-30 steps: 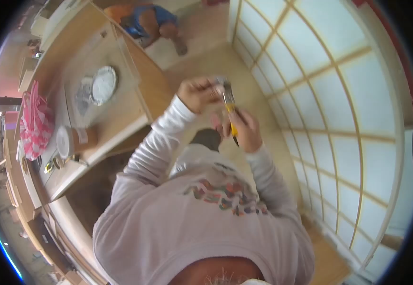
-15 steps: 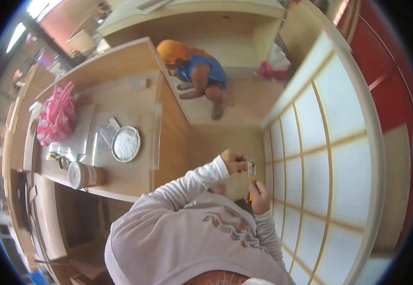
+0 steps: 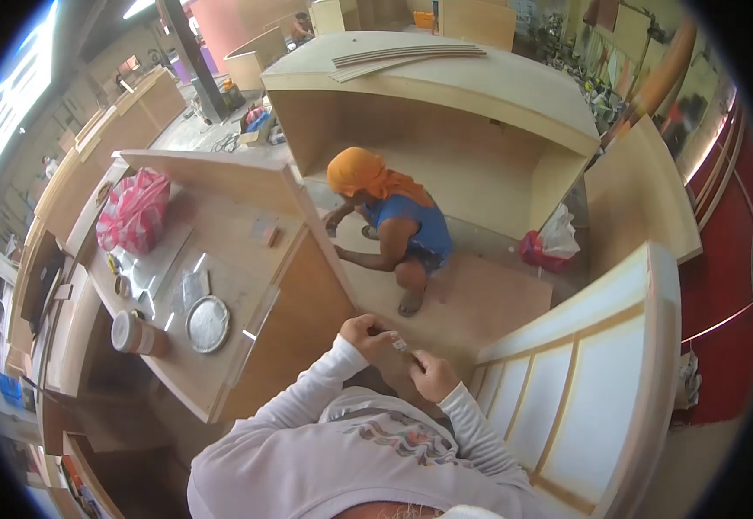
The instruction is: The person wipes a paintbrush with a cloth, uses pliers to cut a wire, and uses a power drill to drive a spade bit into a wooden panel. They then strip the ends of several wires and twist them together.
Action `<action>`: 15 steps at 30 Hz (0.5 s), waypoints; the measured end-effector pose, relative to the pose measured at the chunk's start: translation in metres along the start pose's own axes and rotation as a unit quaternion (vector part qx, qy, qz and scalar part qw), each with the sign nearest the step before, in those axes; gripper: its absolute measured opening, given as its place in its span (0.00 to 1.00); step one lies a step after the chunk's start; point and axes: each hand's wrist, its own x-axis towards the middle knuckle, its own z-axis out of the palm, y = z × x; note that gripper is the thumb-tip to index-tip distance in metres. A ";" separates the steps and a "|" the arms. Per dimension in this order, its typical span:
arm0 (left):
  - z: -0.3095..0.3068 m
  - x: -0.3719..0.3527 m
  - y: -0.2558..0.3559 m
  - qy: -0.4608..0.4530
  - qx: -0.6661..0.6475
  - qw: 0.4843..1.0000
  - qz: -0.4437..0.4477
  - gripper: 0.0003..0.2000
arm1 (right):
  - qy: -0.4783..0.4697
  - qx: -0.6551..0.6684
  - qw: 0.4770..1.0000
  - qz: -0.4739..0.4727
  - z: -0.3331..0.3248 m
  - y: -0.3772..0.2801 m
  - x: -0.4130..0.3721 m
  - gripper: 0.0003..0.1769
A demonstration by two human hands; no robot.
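Observation:
My right hand (image 3: 435, 377) is wrapped round the handle of a small hand tool (image 3: 400, 345) with a pale metal-looking head. Its handle showed yellow a moment ago; its exact kind is too small to tell. Close to the head, the fingers of my left hand (image 3: 366, 338) are pinched together. What lies between them, if anything, is hidden. Both hands are held in front of my body, above the floor between a wooden cabinet and a framed panel.
The cabinet top (image 3: 236, 216) bears a bucket (image 3: 138, 335), a round lid (image 3: 208, 324) and a pink striped bag (image 3: 137, 210). A person (image 3: 404, 221) crouches ahead. The white framed panel (image 3: 602, 413) stands right; a large wooden unit (image 3: 445, 73) stands behind.
My view has tilted up, showing more of the workshop. In it, both hands and the tool now appear lower and further left. The crouching person's head has lifted slightly.

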 end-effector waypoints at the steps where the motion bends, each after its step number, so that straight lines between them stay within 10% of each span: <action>1: 0.002 0.008 0.000 0.000 -0.001 1.000 0.001 0.10 | -0.019 -0.014 0.999 -0.029 -0.009 0.004 0.010 0.13; 15: 0.042 0.227 -0.011 0.019 -0.252 0.967 0.006 0.04 | -0.199 0.102 0.968 0.113 -0.125 0.038 0.250 0.15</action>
